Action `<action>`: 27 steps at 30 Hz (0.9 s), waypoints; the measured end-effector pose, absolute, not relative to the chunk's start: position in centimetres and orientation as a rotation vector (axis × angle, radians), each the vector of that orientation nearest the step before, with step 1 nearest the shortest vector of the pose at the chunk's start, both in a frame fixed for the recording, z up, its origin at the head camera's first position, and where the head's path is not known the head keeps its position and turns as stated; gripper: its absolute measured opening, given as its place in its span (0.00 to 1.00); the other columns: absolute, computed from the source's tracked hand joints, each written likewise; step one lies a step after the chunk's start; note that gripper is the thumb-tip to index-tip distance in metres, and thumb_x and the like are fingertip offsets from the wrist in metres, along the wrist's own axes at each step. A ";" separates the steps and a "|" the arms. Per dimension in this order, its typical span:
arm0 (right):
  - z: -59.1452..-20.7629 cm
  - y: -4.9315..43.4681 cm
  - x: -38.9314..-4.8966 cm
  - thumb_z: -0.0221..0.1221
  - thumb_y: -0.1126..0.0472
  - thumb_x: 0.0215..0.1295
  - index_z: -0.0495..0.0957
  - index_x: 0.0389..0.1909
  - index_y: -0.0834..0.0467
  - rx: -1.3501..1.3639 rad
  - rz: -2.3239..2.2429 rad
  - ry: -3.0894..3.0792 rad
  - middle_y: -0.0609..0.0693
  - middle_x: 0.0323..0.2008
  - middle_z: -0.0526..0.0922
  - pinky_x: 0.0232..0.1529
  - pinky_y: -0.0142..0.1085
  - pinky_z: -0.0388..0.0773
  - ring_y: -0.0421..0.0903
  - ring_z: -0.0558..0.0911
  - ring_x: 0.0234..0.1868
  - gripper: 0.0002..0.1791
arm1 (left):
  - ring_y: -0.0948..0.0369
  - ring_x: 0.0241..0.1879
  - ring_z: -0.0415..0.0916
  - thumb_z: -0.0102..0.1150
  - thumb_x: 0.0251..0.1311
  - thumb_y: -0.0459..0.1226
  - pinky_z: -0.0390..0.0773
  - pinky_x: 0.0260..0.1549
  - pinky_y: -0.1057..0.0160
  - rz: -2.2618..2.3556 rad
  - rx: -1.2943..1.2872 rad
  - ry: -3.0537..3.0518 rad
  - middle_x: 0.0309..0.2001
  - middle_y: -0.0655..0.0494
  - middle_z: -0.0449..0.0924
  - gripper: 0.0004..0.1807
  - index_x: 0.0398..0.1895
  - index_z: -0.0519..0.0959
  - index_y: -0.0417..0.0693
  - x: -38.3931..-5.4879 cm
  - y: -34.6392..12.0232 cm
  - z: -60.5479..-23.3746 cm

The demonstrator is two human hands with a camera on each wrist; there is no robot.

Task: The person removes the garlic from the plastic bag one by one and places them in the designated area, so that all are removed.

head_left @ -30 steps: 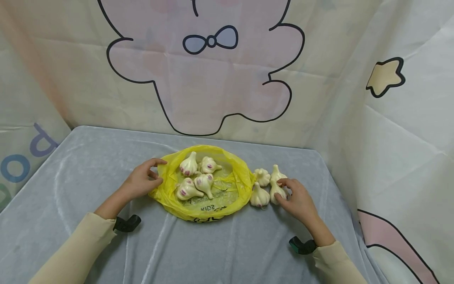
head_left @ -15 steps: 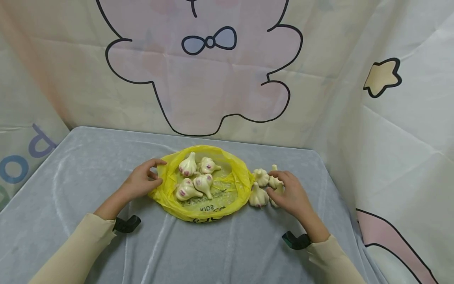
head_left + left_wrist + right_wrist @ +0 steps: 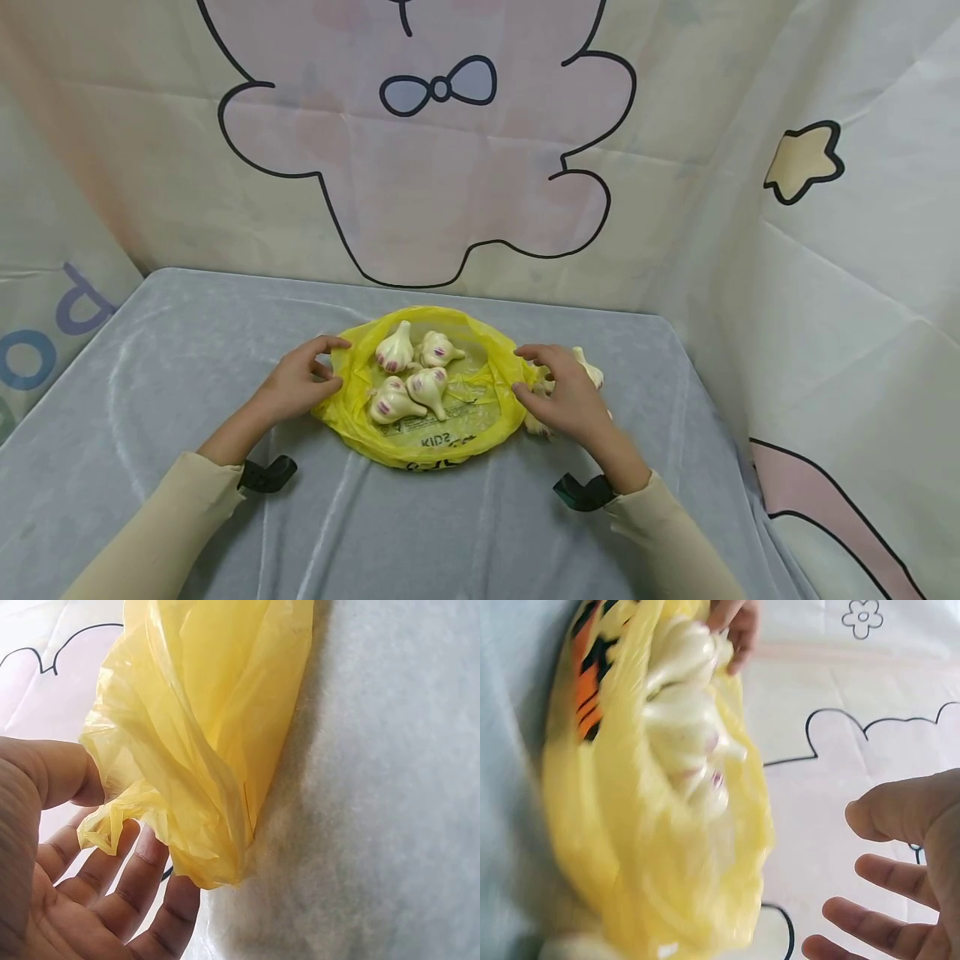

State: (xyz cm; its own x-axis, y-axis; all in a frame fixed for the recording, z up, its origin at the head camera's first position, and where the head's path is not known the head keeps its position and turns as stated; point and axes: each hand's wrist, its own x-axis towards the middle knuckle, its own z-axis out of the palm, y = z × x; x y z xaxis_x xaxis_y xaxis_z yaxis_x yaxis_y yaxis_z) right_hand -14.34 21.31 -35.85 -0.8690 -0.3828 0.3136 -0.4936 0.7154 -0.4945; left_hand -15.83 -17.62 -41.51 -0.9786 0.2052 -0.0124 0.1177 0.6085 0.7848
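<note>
A yellow plastic bag (image 3: 423, 454) lies with its mouth spread wide, and several garlic bulbs (image 3: 427, 387) with purple streaks sit inside it. My left hand (image 3: 300, 382) holds the bag's left edge; in the left wrist view the thin yellow film (image 3: 195, 750) passes between thumb and fingers. Over at the right rim is my right hand (image 3: 566, 396), thumb and fingers spread apart with nothing between them. Beneath and beyond it, more garlic bulbs (image 3: 590, 368) lie outside the bag, partly hidden by the hand.
A grey plush cloth (image 3: 420, 533) covers the table. Behind stands a fabric backdrop (image 3: 480, 192) with cartoon drawings, and a pale curtain (image 3: 847, 275) hangs on the right. Each wrist carries a black strap mount (image 3: 585, 493).
My right hand has moved left from the loose garlic bulbs to the bag's right rim, carrying nothing. My left hand stays on the bag's left edge.
</note>
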 end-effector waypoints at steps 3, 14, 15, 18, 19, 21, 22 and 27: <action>-35.9 20.0 -14.6 0.65 0.58 0.58 0.75 0.56 0.57 0.715 0.893 -2.737 0.53 0.53 0.79 0.42 0.48 0.80 0.54 0.78 0.50 0.24 | 0.53 0.38 0.76 0.58 0.57 0.32 0.77 0.26 0.64 1.314 0.269 2.728 0.62 0.39 0.64 0.28 0.63 0.67 0.45 -15.8 -17.7 -41.6; -36.5 16.1 -14.9 0.63 0.58 0.59 0.75 0.58 0.52 0.843 1.090 -2.761 0.52 0.55 0.77 0.44 0.51 0.79 0.56 0.78 0.51 0.24 | 0.54 0.38 0.76 0.59 0.56 0.32 0.77 0.25 0.64 1.319 0.262 2.725 0.62 0.39 0.65 0.28 0.63 0.67 0.44 -15.7 -17.6 -41.4; -36.8 15.8 -14.9 0.63 0.58 0.59 0.75 0.58 0.53 0.858 1.097 -2.764 0.52 0.56 0.77 0.43 0.51 0.79 0.56 0.78 0.52 0.24 | 0.53 0.38 0.76 0.58 0.57 0.32 0.77 0.25 0.64 1.318 0.260 2.725 0.62 0.39 0.65 0.28 0.63 0.67 0.45 -15.7 -17.6 -41.4; -37.7 15.1 -15.1 0.64 0.59 0.59 0.75 0.57 0.53 0.917 1.098 -2.772 0.52 0.57 0.75 0.43 0.51 0.79 0.57 0.78 0.52 0.24 | 0.53 0.38 0.76 0.58 0.57 0.32 0.77 0.26 0.64 1.314 0.259 2.726 0.62 0.40 0.65 0.28 0.63 0.67 0.45 -15.8 -17.6 -41.5; -37.9 14.9 -15.2 0.64 0.59 0.59 0.75 0.57 0.53 0.938 1.097 -2.774 0.52 0.57 0.75 0.43 0.51 0.79 0.58 0.78 0.52 0.24 | 0.53 0.38 0.76 0.58 0.57 0.32 0.77 0.26 0.64 1.314 0.259 2.727 0.61 0.40 0.66 0.28 0.63 0.67 0.45 -15.8 -17.6 -41.6; -38.4 14.5 -15.4 0.64 0.59 0.58 0.75 0.57 0.53 0.988 1.079 -2.774 0.52 0.57 0.74 0.45 0.50 0.79 0.57 0.77 0.53 0.23 | 0.53 0.37 0.76 0.58 0.57 0.33 0.77 0.25 0.64 1.312 0.258 2.728 0.61 0.40 0.66 0.28 0.63 0.67 0.46 -15.9 -17.6 -41.6; -38.7 14.3 -15.5 0.64 0.60 0.58 0.75 0.56 0.53 1.011 1.068 -2.776 0.51 0.56 0.74 0.46 0.50 0.79 0.57 0.77 0.54 0.23 | 0.53 0.37 0.76 0.58 0.57 0.33 0.77 0.25 0.64 1.312 0.260 2.729 0.61 0.40 0.66 0.28 0.63 0.67 0.46 -15.9 -17.6 -41.7; -39.4 13.5 -15.7 0.64 0.58 0.57 0.75 0.54 0.51 1.093 0.937 -2.798 0.48 0.53 0.75 0.51 0.45 0.76 0.52 0.77 0.54 0.22 | 0.54 0.37 0.75 0.58 0.56 0.33 0.77 0.24 0.64 1.313 0.276 2.728 0.61 0.40 0.66 0.28 0.63 0.67 0.45 -16.0 -17.7 -41.8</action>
State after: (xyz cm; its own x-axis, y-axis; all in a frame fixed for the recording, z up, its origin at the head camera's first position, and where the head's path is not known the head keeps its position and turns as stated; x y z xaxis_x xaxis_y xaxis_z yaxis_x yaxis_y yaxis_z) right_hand -15.66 13.51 -39.38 -0.7585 -0.6195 0.2022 -0.6164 0.5814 -0.5311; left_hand -15.96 -17.69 -41.78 -0.9784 0.2061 -0.0129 0.1185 0.6116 0.7823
